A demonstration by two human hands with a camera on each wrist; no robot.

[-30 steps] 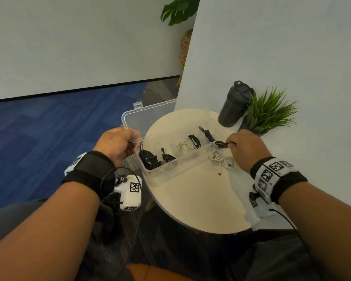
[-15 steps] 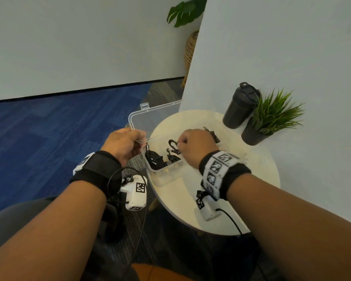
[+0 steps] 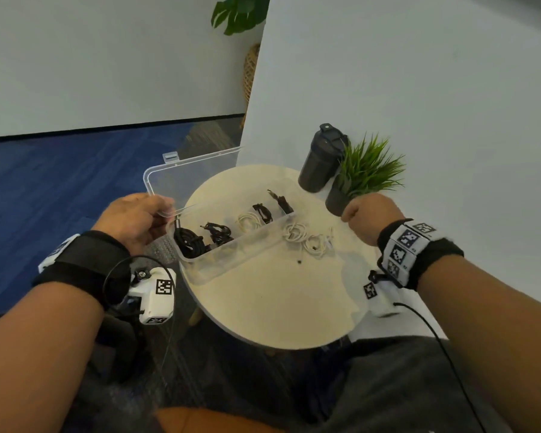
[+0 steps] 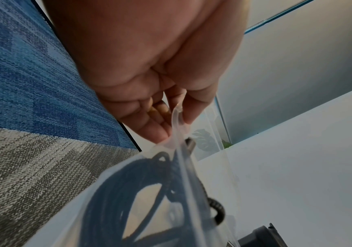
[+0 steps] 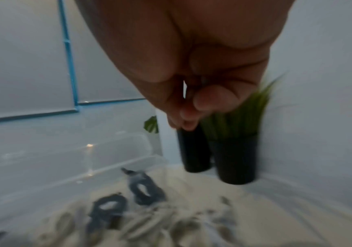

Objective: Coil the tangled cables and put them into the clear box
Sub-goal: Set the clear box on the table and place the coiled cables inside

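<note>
The clear box [image 3: 231,256] stands open on the round table [image 3: 278,304], its lid [image 3: 194,176] tipped back to the left. My left hand [image 3: 156,210] pinches the box's left rim [image 4: 177,128] between thumb and fingers. Inside lie a thick black coil [image 3: 189,242], a small black cable [image 3: 216,232], a white coil [image 3: 247,220] and two more black bundles [image 3: 263,212]. Loose white cables [image 3: 306,240] lie on the table just right of the box. My right hand [image 3: 356,214] hovers beyond them with its fingers curled and nothing in it [image 5: 192,107].
A dark shaker bottle [image 3: 320,160] and a potted green plant [image 3: 366,170] stand at the table's back right, close to my right hand. A white wall panel rises behind the table. Blue carpet lies to the left.
My right hand carried a small black cable over the box, let it go inside, and swung back right to the plant, empty. The left hand has kept its hold on the rim.
</note>
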